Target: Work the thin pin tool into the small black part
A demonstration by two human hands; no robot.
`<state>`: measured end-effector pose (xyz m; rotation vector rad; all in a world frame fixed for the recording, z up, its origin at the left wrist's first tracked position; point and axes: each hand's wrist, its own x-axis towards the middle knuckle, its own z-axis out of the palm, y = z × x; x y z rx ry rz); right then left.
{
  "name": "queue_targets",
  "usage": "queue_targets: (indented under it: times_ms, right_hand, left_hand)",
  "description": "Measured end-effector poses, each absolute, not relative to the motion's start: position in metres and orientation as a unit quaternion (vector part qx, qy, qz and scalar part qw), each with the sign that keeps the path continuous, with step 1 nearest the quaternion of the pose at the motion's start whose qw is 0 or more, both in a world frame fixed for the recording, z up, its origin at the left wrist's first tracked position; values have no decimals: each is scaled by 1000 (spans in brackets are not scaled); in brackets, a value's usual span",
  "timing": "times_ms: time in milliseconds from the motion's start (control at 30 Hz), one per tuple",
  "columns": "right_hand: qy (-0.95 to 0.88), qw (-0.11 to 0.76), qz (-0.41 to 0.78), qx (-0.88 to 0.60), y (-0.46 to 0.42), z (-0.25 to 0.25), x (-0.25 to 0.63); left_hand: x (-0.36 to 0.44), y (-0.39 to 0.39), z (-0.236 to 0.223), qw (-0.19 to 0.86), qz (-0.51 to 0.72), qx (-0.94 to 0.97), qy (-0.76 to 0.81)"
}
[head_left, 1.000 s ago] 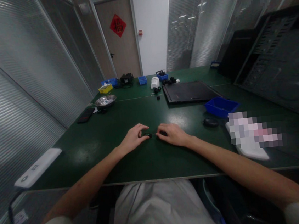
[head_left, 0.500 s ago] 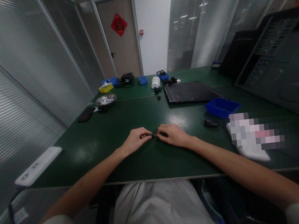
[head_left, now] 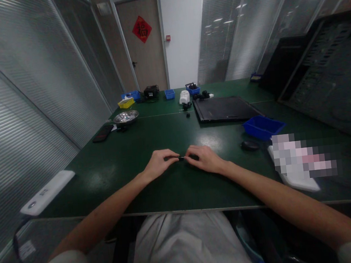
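Table (head_left: 151, 136): left hand (head_left: 161, 163) and right hand (head_left: 208, 158) near, mid-width; small part (head_left: 181, 159) between fingertips. Left side, farther: bowl (head_left: 126, 118), phone (head_left: 103, 133) just nearer and left. Right of centre, far: panel (head_left: 228, 108). Tray (head_left: 264, 128) nearer, rightward; mouse (head_left: 250, 146) just nearer still. Door (head_left: 146, 63) behind table's far end.

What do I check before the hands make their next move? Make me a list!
1. Left hand holding the dark part: ok, at its fingertips.
2. Right hand close to that part: ok.
3. Right hand gripping something: cannot tell, too small to see.
4. Part lined up properly: cannot tell, fingers partly hide it.
5. Mouse clear of the right hand: ok.
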<state>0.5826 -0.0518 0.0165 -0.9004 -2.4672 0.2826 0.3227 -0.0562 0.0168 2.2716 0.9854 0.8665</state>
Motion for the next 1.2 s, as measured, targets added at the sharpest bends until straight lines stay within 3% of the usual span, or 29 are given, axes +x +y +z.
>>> queue_targets:
  times_ms: [167, 667, 1200]
  right_hand:
    - [-916, 215, 82, -329, -53, 15, 579]
    - [-912, 221, 99, -330, -53, 13, 576]
    - [-906, 235, 105, -337, -48, 12, 582]
  left_hand:
    - [326, -58, 16, 256, 290, 849, 359]
    - [331, -57, 12, 300, 329, 808, 386]
    - [319, -43, 9, 197, 279, 852, 396]
